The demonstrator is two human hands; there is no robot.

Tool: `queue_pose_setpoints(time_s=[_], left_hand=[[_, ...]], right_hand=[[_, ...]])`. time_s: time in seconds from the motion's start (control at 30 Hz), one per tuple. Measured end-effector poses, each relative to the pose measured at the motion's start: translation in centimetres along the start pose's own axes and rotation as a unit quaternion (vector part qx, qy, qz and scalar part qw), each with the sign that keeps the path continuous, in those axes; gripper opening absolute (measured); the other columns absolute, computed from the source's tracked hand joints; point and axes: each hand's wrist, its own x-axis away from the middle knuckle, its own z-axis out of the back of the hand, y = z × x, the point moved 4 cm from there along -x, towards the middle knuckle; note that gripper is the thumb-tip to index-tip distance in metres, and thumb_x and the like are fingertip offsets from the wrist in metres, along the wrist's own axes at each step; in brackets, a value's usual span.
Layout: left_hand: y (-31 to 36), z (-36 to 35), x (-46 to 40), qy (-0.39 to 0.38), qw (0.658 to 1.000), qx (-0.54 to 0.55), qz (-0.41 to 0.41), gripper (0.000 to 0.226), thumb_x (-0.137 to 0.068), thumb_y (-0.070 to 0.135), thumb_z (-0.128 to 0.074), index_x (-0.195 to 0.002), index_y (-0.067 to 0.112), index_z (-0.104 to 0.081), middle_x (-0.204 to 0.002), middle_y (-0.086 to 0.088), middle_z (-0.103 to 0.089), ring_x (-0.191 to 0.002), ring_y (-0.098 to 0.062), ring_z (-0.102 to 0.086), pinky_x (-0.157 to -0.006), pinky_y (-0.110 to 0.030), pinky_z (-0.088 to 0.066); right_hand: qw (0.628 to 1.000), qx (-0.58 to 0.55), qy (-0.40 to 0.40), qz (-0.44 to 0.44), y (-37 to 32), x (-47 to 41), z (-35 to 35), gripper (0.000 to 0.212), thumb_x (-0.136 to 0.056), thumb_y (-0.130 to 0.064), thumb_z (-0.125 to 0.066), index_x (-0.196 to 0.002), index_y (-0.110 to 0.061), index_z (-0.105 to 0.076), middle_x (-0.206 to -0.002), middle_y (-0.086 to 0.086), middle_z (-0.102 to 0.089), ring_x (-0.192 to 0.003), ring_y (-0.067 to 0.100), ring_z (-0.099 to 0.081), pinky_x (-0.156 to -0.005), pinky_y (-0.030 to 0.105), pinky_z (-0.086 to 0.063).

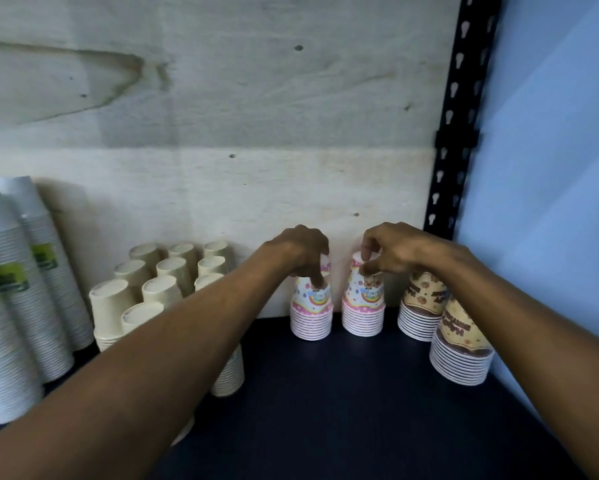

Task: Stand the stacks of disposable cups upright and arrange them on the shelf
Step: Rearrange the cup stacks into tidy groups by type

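Head view: left hand (300,252) grips the top of the left pink-rimmed cup stack (311,315); right hand (393,249) pinches the top of the right pink-rimmed cup stack (363,311); both stand upside down at the dark shelf's (343,393) back; 2 brown-printed stacks (462,351) stand right, cream stacks (152,289) left.

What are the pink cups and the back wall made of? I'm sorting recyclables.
Pink cups: probably paper, with printed sides and thin rolled rims stacked tight. Back wall: apparently unfinished plywood, pale, matte, with grain, stains and knots.
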Motion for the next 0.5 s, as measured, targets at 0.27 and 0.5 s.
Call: queue_pose_setpoints(time_s=[0.27, 0.5], left_hand=[[-2.6, -0.4, 0.3, 0.008, 1.000, 0.024, 0.004, 0.070, -0.076, 0.036, -0.082, -0.137, 0.022, -0.051, -0.142, -0.002, -0.053, -0.118, -0.025, -0.056, -0.090, -0.034, -0.050], [-2.4, -1.1, -0.4, 0.012, 0.999, 0.034, -0.004, 0.072, -0.075, 0.038, -0.082, -0.138, 0.024, -0.050, -0.145, -0.001, -0.050, -0.126, -0.026, -0.050, -0.092, -0.034, -0.046]], right_hand=[[0.999, -0.029, 0.009, 0.035, -3.2, -0.9, -0.8, 0.022, -0.080, -0.033, -0.078, -0.094, -0.023, -0.064, -0.113, 0.002, -0.064, -0.106, 0.022, -0.061, -0.086, 0.034, -0.053], [0.999, -0.046, 0.006, 0.016, -1.8, -0.5, -1.0, 0.027, -0.081, -0.036, -0.077, -0.100, -0.022, -0.064, -0.113, 0.002, -0.066, -0.095, 0.020, -0.063, -0.083, 0.035, -0.054]])
